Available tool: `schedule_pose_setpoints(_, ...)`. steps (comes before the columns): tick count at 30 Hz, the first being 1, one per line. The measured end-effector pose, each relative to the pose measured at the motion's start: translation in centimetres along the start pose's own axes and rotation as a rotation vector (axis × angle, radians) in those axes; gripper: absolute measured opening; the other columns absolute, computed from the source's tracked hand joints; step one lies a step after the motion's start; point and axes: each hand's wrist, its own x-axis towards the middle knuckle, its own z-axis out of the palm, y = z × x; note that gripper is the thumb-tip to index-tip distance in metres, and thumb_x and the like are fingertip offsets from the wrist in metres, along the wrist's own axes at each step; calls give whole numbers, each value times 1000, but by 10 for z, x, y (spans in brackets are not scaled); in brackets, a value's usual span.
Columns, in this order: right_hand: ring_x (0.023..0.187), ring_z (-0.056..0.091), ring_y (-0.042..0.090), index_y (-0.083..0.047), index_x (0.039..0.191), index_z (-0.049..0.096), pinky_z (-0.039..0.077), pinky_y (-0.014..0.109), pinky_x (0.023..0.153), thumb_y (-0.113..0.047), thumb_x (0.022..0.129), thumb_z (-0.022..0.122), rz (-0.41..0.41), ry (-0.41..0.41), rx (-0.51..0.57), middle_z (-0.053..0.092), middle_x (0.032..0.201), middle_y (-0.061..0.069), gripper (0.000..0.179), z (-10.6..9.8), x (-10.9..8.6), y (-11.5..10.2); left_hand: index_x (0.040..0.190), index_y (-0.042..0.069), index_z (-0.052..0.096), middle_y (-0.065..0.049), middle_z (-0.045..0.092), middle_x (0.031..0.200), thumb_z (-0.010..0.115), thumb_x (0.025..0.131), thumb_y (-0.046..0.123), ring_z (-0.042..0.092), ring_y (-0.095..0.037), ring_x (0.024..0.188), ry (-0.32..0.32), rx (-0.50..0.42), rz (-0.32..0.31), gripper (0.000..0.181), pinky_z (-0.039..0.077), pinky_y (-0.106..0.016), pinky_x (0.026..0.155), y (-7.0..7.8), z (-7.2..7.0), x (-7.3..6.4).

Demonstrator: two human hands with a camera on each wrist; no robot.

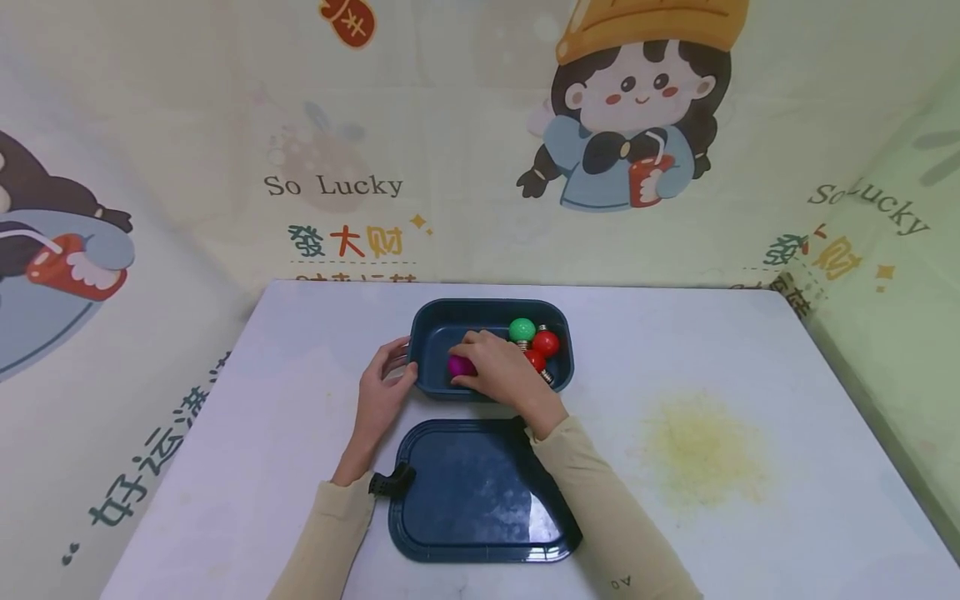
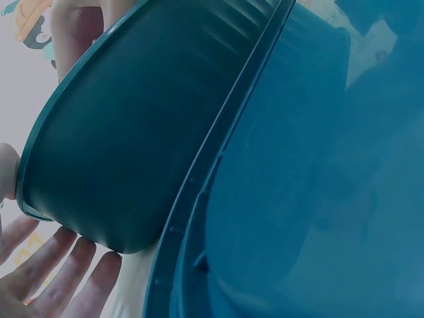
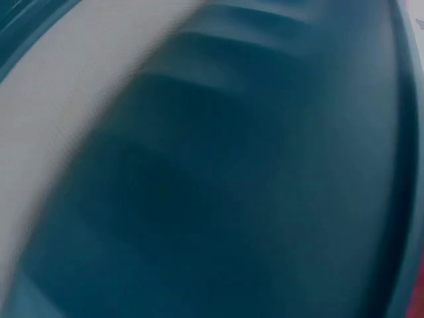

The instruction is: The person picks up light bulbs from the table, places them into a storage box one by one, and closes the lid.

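Note:
A dark blue box point(image 1: 491, 310) stands on the table. Inside it my right hand point(image 1: 495, 367) grips a purple round bulb point(image 1: 461, 366) between thumb and fingers, whose far side the hand hides. To the right of that hand lie a green bulb point(image 1: 522, 329) and two red bulbs, one red bulb point(image 1: 546, 342) behind the other, with metal screw bases. My left hand point(image 1: 386, 392) rests against the box's left end, thumb near the front corner. In the left wrist view, straight fingers point(image 2: 69, 271) touch the box wall point(image 2: 132, 146).
A dark blue lid point(image 1: 480, 492) lies on the white table point(image 1: 675, 350) in front of the box, between my forearms. A yellow stain point(image 1: 701, 450) marks the tabletop at right. Printed cloth point(image 1: 465, 142) hangs behind and at both sides.

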Motion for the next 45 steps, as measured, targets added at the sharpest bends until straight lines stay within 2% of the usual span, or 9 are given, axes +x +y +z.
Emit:
schedule_pose_setpoints(18,112,61,22,-13,126,70,53,33,95,-26,84,80,-19,-45,-44,70,121,6,45,5,3,6,136,-1,56,-24,62,129,63,94,4,62,-36,118,-7,-7,29,43,48,-16,81,-1,6,1)
schedule_pose_setpoints(30,112,59,23,-11,125,70,53,34,94,-25,86,78,-27,-45,5,67,120,9,42,3,2,5,136,-2,56,-24,62,129,63,94,3,61,-37,118,-3,4,18,43,49,-17,82,2,5,-1)
schedule_pose_setpoints(37,113,58,23,-12,125,69,55,35,91,-24,88,76,-25,-14,37,65,121,8,40,-3,-3,3,136,-3,55,-26,61,129,63,94,2,61,-40,118,-4,-2,27,43,49,-18,81,0,2,-1)
schedule_pose_setpoints(44,113,58,22,-12,127,68,55,35,91,-27,89,75,-19,16,26,64,122,7,41,-11,-9,2,138,7,57,-20,62,129,65,94,7,62,-33,118,11,5,15,44,45,-10,80,-34,4,9)
schedule_pose_setpoints(45,113,58,22,-12,127,68,55,35,91,-27,89,75,-23,25,26,64,122,7,41,-12,-9,2,138,9,57,-18,63,128,65,94,8,62,-31,117,14,10,18,44,45,-10,80,-35,4,10)
